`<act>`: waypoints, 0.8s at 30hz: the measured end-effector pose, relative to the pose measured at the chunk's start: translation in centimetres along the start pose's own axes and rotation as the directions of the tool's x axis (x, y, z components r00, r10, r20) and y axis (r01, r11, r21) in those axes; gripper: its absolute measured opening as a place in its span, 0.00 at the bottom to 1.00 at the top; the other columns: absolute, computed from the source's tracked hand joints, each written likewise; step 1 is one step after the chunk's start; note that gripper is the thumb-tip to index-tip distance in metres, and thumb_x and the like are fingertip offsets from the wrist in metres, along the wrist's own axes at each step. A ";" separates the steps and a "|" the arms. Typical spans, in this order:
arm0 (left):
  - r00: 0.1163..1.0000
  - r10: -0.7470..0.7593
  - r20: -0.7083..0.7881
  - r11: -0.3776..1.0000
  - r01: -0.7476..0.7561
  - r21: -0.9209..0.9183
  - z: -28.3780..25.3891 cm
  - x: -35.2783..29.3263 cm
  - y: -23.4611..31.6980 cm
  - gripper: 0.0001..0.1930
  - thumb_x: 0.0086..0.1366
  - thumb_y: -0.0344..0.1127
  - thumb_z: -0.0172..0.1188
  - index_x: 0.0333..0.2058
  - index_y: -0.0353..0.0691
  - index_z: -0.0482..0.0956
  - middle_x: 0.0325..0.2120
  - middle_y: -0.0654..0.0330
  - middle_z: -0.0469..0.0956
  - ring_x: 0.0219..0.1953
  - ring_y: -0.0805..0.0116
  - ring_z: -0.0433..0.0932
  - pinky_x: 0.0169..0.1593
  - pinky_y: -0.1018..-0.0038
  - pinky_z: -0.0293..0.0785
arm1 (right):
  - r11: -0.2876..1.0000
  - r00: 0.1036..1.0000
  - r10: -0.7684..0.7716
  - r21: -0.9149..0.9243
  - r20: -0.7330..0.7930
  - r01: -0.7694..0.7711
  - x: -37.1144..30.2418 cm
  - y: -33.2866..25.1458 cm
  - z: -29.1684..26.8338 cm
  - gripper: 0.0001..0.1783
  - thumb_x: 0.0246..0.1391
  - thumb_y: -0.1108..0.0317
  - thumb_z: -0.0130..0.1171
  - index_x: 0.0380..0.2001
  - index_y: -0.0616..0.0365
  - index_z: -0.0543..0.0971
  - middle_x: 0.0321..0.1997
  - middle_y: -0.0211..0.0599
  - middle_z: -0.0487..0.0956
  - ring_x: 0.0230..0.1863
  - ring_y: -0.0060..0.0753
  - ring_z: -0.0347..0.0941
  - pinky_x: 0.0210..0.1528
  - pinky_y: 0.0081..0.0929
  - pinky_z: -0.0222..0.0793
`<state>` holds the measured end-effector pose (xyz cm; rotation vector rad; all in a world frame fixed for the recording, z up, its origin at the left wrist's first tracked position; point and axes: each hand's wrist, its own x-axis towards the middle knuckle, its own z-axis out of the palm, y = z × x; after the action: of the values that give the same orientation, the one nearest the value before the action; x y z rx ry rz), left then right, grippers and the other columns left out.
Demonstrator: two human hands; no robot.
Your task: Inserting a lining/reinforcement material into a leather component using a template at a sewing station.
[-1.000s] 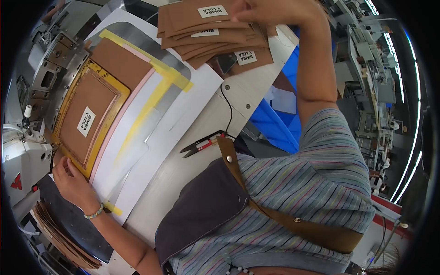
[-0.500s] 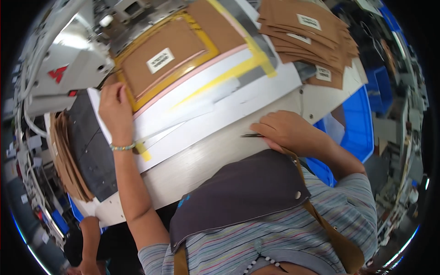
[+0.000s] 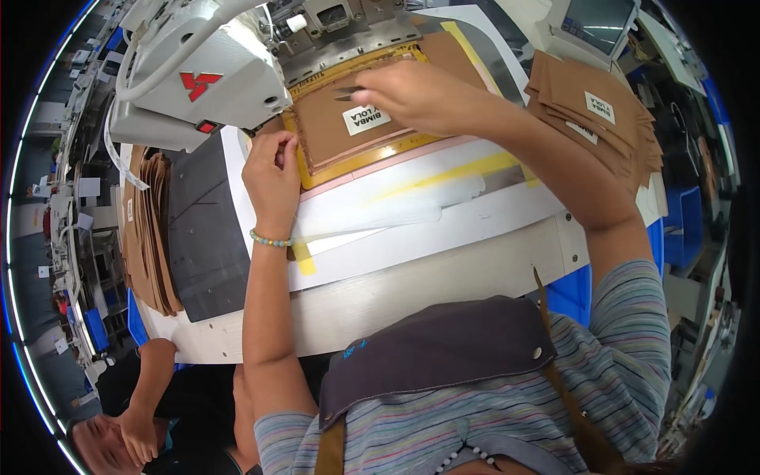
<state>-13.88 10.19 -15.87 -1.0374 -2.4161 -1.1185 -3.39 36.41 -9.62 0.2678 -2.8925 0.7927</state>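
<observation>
A brown fabric panel point(image 3: 324, 131) with a white printed label point(image 3: 366, 119) lies inside a yellow clamp frame point(image 3: 360, 161) under the sewing machine. Over the panel, my right hand point(image 3: 423, 96) is closed around small dark thread snips point(image 3: 348, 93), their two tips apart and close to the label's upper edge. My left hand point(image 3: 271, 170) rests at the frame's left edge with its fingers curled in. Whatever those fingers may pinch is hidden.
The white sewing machine head point(image 3: 198, 75) stands at the upper left. A stack of brown labelled pieces point(image 3: 590, 111) lies at the right below a screen point(image 3: 595, 28); more brown pieces point(image 3: 150, 229) sit at the left. Another person's arm point(image 3: 150, 388) shows at lower left.
My right hand has gone from the table's front edge up and left to above the panel, carrying the snips. My left hand stays by the frame. The whole view has shifted.
</observation>
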 end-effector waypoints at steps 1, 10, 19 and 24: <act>1.000 0.001 0.009 1.000 -0.001 -0.013 0.1 0.1 0.1 0.03 0.66 0.25 0.67 0.38 0.34 0.84 0.29 0.59 0.79 0.25 0.71 0.73 0.32 0.75 0.71 | 1.000 1.000 -0.006 -0.001 -0.001 0.006 1.6 -0.2 1.2 0.22 0.77 0.54 0.46 0.36 0.60 0.78 0.31 0.39 0.80 0.30 0.44 0.79 0.37 0.41 0.76; 1.000 -0.011 -0.012 0.998 0.010 -0.066 0.2 0.4 0.1 0.02 0.67 0.25 0.68 0.37 0.33 0.85 0.28 0.63 0.77 0.26 0.77 0.73 0.31 0.79 0.69 | 0.961 0.995 -0.044 -0.277 -0.088 0.018 5.0 0.3 6.3 0.25 0.74 0.49 0.48 0.37 0.58 0.85 0.35 0.48 0.84 0.38 0.53 0.83 0.42 0.47 0.78; 0.999 -0.027 -0.032 0.996 0.024 -0.083 0.3 0.5 0.5 0.03 0.65 0.25 0.69 0.37 0.34 0.85 0.28 0.61 0.78 0.25 0.72 0.74 0.31 0.75 0.72 | 0.968 0.956 -0.091 -0.252 -0.280 0.018 5.9 0.5 7.3 0.23 0.70 0.47 0.55 0.39 0.57 0.84 0.33 0.46 0.85 0.34 0.51 0.83 0.35 0.44 0.78; 0.998 -0.047 -0.041 0.995 0.043 -0.088 0.3 0.3 0.6 0.03 0.66 0.25 0.68 0.37 0.34 0.85 0.29 0.60 0.79 0.25 0.71 0.76 0.32 0.75 0.74 | 0.905 0.955 -0.263 -0.379 -0.135 0.195 6.6 0.0 8.8 0.21 0.68 0.47 0.58 0.41 0.56 0.81 0.24 0.41 0.84 0.25 0.46 0.82 0.29 0.41 0.77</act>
<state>-13.64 10.82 -15.65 -0.9787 -2.3870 -1.2581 -10.56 30.95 -16.02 0.4565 -2.6946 0.2226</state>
